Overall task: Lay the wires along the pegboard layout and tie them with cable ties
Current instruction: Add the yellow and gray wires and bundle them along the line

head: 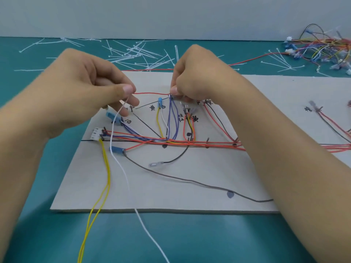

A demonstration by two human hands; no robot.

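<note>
Plain pale grey-white wall point(171, 14) fills 12 o'clock band, edge to edge; matte, uniform tone. Flat teal-green tabletop point(190, 240) meets wall foot along one long line running 9 to 3 o'clock, dipping slightly toward 3 o'clock. Tabletop surface smooth, low sheen; extends down to 6 o'clock edge of view and into 7 o'clock corner. Light soft, even, diffuse; shadows faint. Teal reads brighter near 12 o'clock, darker toward 6 and 7 o'clock.

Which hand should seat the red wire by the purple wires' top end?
Right. The right hand pinches the red wire at the top of the purple wires; the left hand pinches it farther left.
</note>
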